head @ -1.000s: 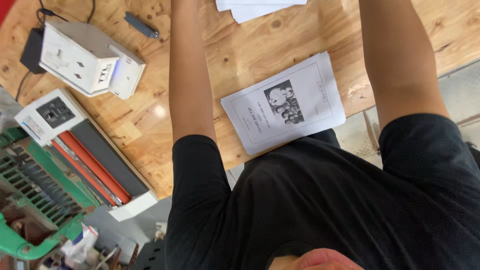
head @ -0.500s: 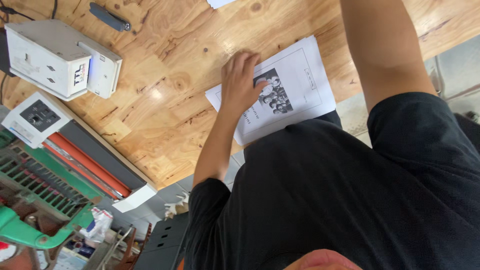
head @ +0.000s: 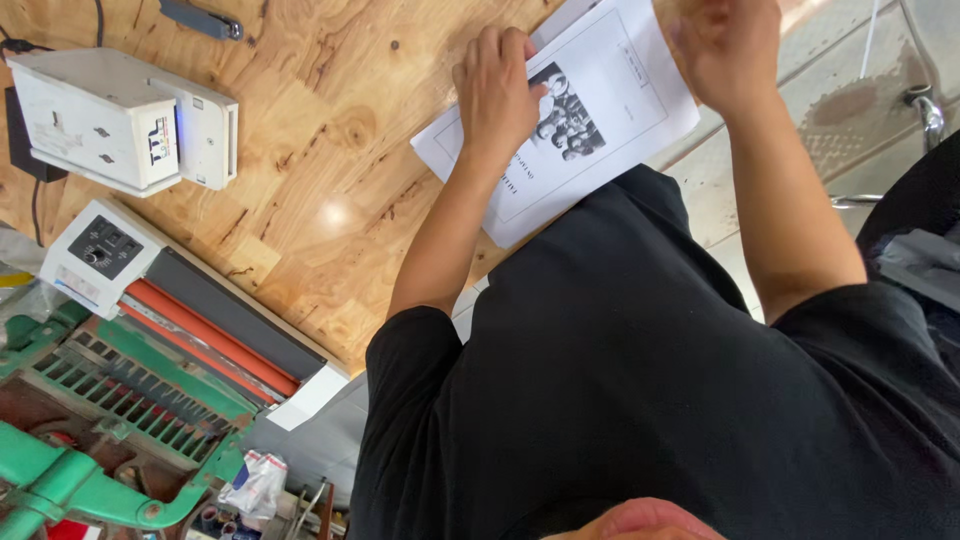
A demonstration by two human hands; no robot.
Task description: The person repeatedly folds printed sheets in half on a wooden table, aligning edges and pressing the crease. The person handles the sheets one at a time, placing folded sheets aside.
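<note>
A stack of white printed sheets (head: 610, 110), with a black-and-white group photo on the top page, lies at the edge of the wooden table (head: 330, 150) and partly overhangs it. My left hand (head: 495, 85) sits on the stack's left side, fingers curled at its far edge beside the photo. My right hand (head: 725, 50) grips the stack's right edge, its fingers bent around the paper. My black shirt covers the stack's near corner.
A white boxy device (head: 120, 110) with a cable stands at the left. A white laminator with an orange roller (head: 190, 310) and a green metal machine (head: 90, 420) lie below it. A dark clip-like item (head: 200, 18) lies at the top. Tiled floor and a metal leg (head: 925, 110) are on the right.
My left hand came down onto the stack, then my right hand came back to its right edge. The stack has shifted up and right, over the table edge.
</note>
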